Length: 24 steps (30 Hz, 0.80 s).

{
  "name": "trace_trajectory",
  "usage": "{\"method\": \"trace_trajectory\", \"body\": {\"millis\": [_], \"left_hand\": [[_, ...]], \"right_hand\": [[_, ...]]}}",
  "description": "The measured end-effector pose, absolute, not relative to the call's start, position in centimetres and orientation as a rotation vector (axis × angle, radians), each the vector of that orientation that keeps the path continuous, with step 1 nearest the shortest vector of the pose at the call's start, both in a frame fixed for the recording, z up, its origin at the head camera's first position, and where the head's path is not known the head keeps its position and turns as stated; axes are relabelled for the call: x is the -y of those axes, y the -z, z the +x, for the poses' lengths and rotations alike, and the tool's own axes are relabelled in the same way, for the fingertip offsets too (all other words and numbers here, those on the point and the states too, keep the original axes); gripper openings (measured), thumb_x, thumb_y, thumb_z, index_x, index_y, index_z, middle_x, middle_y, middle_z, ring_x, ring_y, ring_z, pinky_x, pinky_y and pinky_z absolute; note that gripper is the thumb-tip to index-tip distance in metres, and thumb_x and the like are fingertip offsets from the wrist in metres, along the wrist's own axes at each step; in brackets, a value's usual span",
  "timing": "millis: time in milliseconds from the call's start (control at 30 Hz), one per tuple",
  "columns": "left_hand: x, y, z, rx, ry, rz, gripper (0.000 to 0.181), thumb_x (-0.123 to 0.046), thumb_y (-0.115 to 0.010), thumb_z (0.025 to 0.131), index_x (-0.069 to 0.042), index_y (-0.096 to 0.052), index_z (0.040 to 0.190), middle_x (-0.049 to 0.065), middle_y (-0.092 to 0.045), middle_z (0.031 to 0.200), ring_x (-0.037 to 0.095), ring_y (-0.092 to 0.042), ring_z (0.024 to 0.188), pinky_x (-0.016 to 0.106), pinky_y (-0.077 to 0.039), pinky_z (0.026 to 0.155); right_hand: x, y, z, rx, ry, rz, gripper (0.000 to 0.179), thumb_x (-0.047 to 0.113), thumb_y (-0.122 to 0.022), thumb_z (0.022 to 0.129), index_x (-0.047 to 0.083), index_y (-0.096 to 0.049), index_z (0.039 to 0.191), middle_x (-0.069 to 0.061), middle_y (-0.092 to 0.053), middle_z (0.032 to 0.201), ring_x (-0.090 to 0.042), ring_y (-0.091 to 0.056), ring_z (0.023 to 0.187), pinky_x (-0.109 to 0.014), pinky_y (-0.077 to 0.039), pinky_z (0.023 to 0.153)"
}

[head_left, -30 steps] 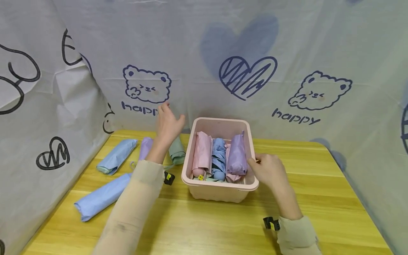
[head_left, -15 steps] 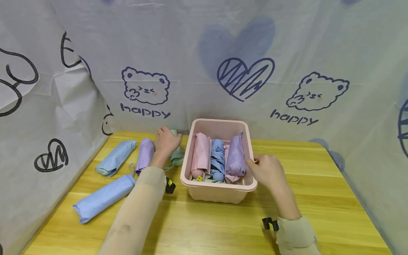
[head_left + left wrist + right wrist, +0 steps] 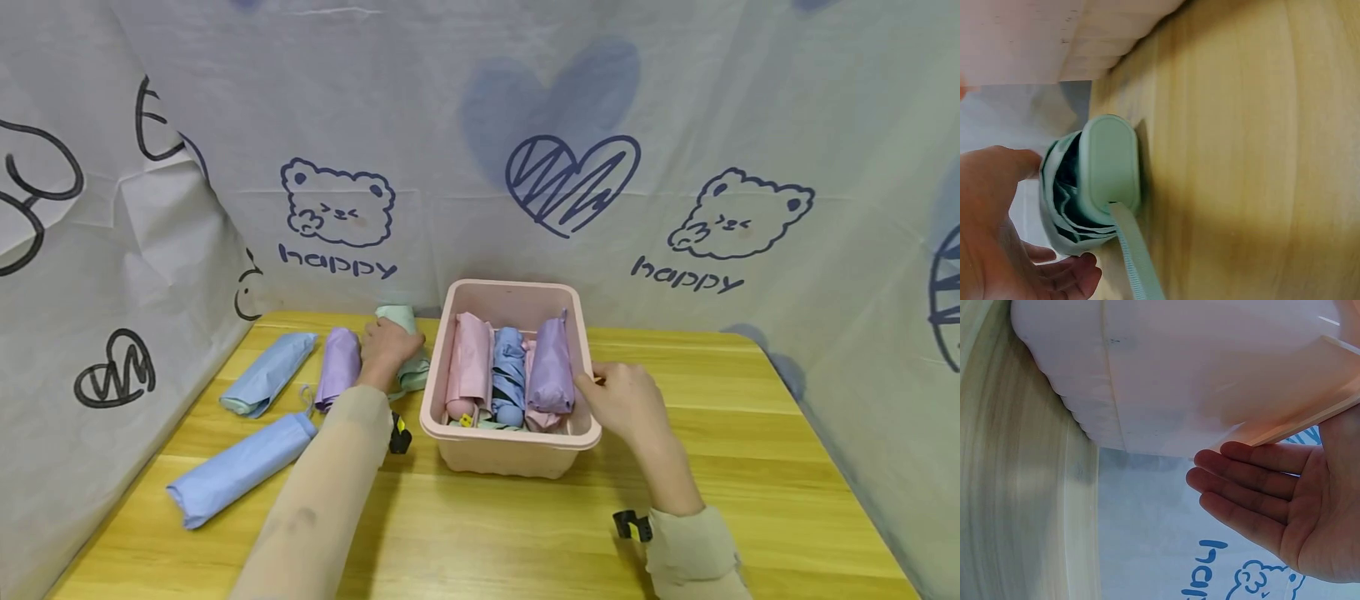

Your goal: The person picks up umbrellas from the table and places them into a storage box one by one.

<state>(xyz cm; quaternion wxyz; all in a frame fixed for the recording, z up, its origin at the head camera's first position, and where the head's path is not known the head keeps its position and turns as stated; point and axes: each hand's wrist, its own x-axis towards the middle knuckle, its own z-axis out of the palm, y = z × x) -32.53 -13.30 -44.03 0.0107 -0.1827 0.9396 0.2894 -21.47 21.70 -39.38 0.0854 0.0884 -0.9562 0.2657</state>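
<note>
The left hand [image 3: 390, 343] is gripping the green umbrella [image 3: 1110, 165], fingers curved, beside the pink box [image 3: 502, 461]; the right hand [image 3: 626, 398] is pinching its rim [image 3: 510, 442], fingers nearly straight. Grasping is seemingly the step; lifting would be needing firmness.

Green umbrella [image 3: 1110, 169] beside pink bin [image 3: 510, 460]

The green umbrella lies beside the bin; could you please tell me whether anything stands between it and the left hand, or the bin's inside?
Nothing visible stands between the left hand and the green umbrella. Only the left wall of the bin rises between the umbrella and the bin's inside.
</note>
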Motion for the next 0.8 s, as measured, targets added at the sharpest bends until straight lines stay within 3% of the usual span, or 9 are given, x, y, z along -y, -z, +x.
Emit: {"method": "trace_trajectory", "body": {"millis": [800], "left_hand": [[14.6,45.8,-33.2,-2.805,-1.115,-0.541,0.091,-0.043,-0.06,0.095,0.015,-0.017,0.151,0.041,-0.032,0.145,0.05,-0.041,0.133,0.057,-0.035,0.115]], "right_hand": [[-21.7,39.5,-21.4,2.848,-0.822,0.25,0.032,0.031,-0.056,0.098,0.007,-0.077,0.092,-0.003,-0.058,0.062,-0.021,-0.052,0.06,-0.034,-0.037,0.052]]}}
